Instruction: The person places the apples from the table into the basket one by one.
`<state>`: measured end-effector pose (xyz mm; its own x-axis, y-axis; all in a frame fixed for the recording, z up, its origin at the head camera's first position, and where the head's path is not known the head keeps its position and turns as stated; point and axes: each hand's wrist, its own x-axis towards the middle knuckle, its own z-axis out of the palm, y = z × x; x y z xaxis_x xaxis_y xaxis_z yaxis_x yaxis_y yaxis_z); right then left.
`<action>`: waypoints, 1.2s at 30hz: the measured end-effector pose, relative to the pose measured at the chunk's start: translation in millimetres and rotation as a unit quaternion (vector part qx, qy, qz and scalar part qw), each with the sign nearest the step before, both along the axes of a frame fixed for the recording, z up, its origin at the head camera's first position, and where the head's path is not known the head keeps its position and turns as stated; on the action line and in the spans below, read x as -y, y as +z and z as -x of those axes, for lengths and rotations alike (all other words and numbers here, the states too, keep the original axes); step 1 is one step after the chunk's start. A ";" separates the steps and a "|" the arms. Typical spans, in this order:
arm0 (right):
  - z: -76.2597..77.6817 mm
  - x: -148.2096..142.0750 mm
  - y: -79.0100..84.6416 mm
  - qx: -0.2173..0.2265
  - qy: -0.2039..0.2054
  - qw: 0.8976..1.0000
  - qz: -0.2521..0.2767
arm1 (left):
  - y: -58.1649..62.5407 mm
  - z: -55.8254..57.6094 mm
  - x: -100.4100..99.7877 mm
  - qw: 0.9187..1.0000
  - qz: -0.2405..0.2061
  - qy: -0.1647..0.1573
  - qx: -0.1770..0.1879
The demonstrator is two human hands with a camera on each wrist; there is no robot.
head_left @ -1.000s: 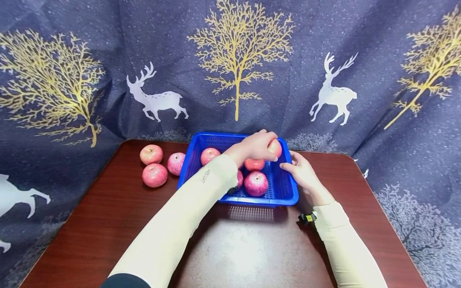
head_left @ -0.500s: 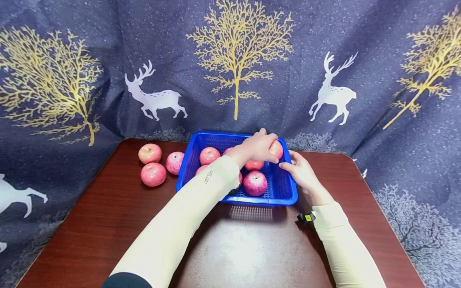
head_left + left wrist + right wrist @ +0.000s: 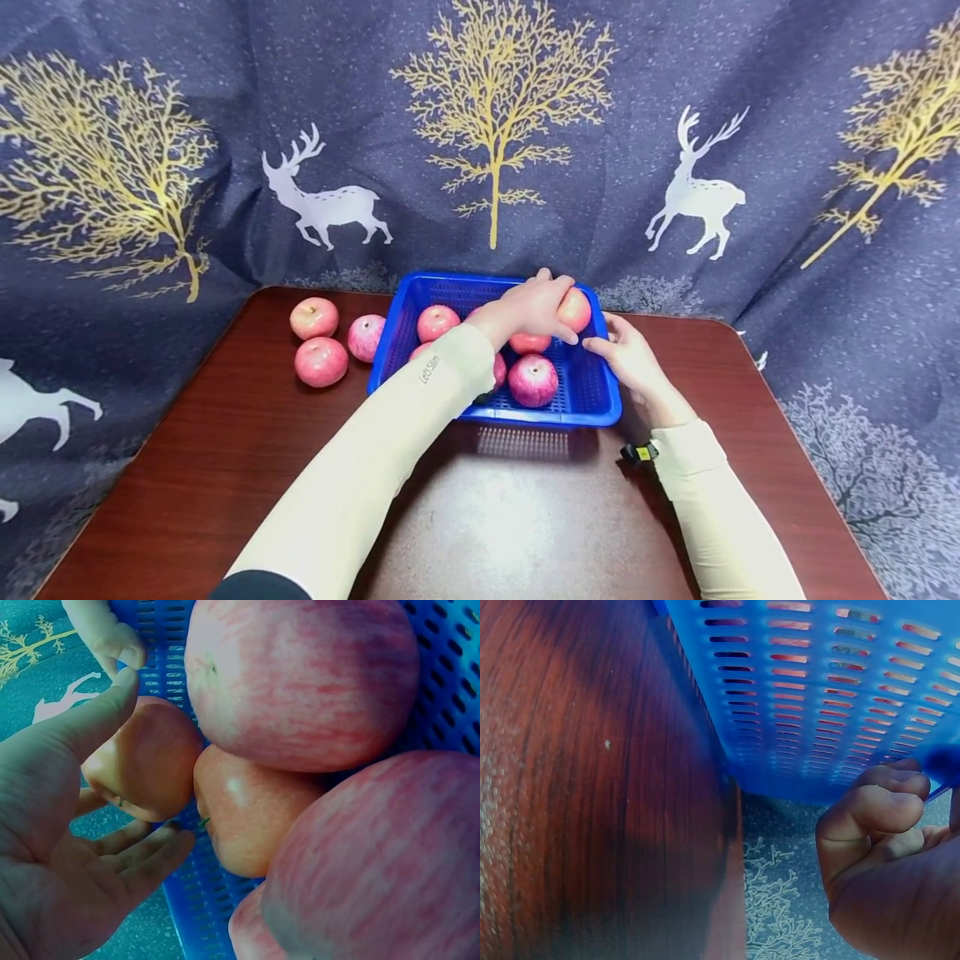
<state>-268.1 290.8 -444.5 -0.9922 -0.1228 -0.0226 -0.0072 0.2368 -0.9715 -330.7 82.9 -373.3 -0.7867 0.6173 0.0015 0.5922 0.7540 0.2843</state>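
A blue perforated basket (image 3: pixel 543 417) on the table holds several red apples. My left hand (image 3: pixel 531 303) reaches across it to an apple (image 3: pixel 574 311) in the far right corner. In the left wrist view, the left thumb lies above that apple (image 3: pixel 154 761) and the straight fingers below, with a gap between fingers and fruit. My right hand (image 3: pixel 633 358) grips the basket's right rim, thumb inside and fingers curled outside against the perforated wall (image 3: pixel 795 697). A darker red apple (image 3: pixel 533 381) sits near the basket's front. The left forearm hides some fruit.
Left of the basket, on the brown table (image 3: pixel 202 450), are 3 more apples: a yellowish one (image 3: pixel 314 318), a red one (image 3: pixel 321 362) and a pinkish one (image 3: pixel 367 337) close to the basket wall. A dark curtain (image 3: pixel 480 167) with trees and deer hangs behind the table.
The left fingers have loosened from the corner apple and drawn slightly left, so more of it shows. The right hand and the basket stay in place.
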 end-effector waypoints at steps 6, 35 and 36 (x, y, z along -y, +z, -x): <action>-1.8 1.5 1.0 -0.001 -0.004 1.000 -0.006 | 2.7 -1.1 5.7 1.000 -0.004 0.018 0.016; 0.4 0.8 -1.6 0.004 -0.003 1.000 -0.006 | 21.0 -1.0 73.6 0.995 -0.058 0.055 0.052; 0.2 0.8 -1.2 0.004 -0.001 1.000 -0.006 | 22.6 -1.8 76.9 0.995 -0.060 0.057 0.049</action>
